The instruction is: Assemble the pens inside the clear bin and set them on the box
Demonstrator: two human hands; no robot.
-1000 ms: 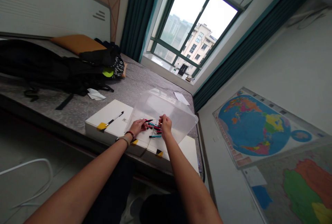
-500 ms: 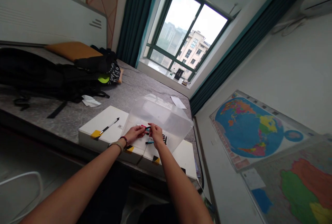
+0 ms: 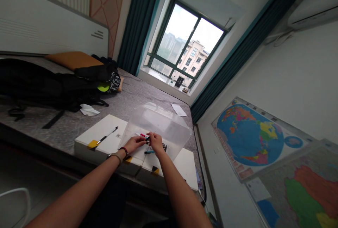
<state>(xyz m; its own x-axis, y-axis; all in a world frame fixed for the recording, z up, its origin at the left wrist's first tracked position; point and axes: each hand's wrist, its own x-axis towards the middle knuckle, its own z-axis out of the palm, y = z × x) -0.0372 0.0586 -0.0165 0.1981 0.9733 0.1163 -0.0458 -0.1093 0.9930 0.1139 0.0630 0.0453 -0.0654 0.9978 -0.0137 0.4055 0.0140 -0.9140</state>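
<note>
My left hand (image 3: 135,143) and my right hand (image 3: 155,143) meet in front of a translucent plastic bin (image 3: 169,125), which lies tipped with its opening toward me. Both hands are closed, fingertips pinched around a small dark pen-like piece (image 3: 148,139). Its exact kind is too small to make out. Just behind the fingers a red pen-like stick (image 3: 143,135) shows. Below my right hand lies a blue-and-black pen (image 3: 149,152), with several small dark parts (image 3: 164,147) beside it, partly hidden. A black-and-white pen (image 3: 107,135) rests on the left white box (image 3: 92,129).
Two white boxes with yellow-and-black tape stand side by side at the bed's (image 3: 137,94) edge; the right box (image 3: 186,164) is partly under the bin. A black backpack (image 3: 39,87), crumpled tissue (image 3: 89,110) and white paper (image 3: 179,110) lie on the bed. Maps (image 3: 250,133) hang at right.
The view has shifted slightly, so the scene sits lower. The dark piece has turned from nearly level to steeper between my fingers, and my right hand has tilted over it.
</note>
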